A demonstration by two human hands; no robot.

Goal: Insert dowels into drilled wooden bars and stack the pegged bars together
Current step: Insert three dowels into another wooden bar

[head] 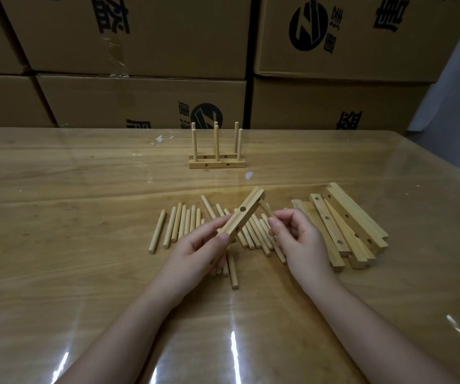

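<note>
The left hand (pixel 195 250) grips a drilled bar (pixel 244 214) by its near end. Just right of it, the right hand (pixel 298 239) pinches a dowel (pixel 267 210) at the bar's far end, loose dowels (pixel 180 225) beneath both

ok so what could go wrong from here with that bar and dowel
The left hand grips the bar only at its near end, tilted in the air, so pushing in the dowel pinched by the right hand could twist it loose. A dropped bar would likely scatter the loose dowels lying below it.
</note>
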